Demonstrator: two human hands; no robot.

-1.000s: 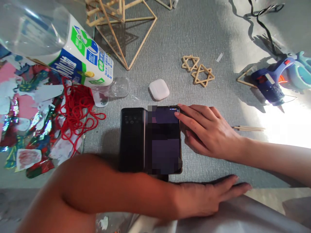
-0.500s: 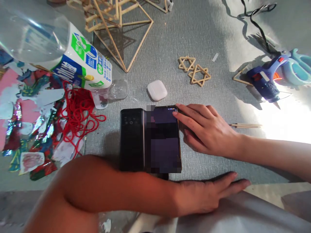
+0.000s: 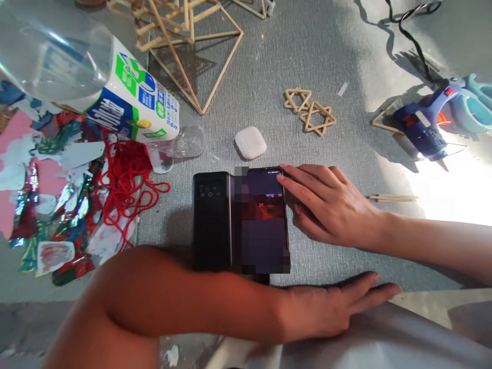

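Observation:
A smartphone (image 3: pixel 267 241) lies face up on the grey cloth-covered table, part of it pixelated, with a reddish picture on its screen. My right hand (image 3: pixel 326 205) rests flat to its right, fingers stretched out, and the fingertips touch the phone's upper right edge. Along the table's near edge lies my left hand (image 3: pixel 319 312), its fingers extended and nothing in it; that forearm crosses just below the phone. Against the phone's left side is a black device (image 3: pixel 211 220) with small marks near its top. A white earbud case (image 3: pixel 250 143) sits above the phone.
At left are a big plastic bottle (image 3: pixel 142 102) on its side, red yarn (image 3: pixel 123 179) and colourful scraps (image 3: pixel 54 205). Farther back stands a wooden stick frame (image 3: pixel 221 72). Two stick stars (image 3: pixel 318 118) lie right of centre, near a blue glue gun (image 3: pixel 423 125) and teal scissors (image 3: pixel 471 110).
A reddish picture has appeared on the phone's screen where it was dark. Both hands stay in place; the whole view has shifted very slightly.

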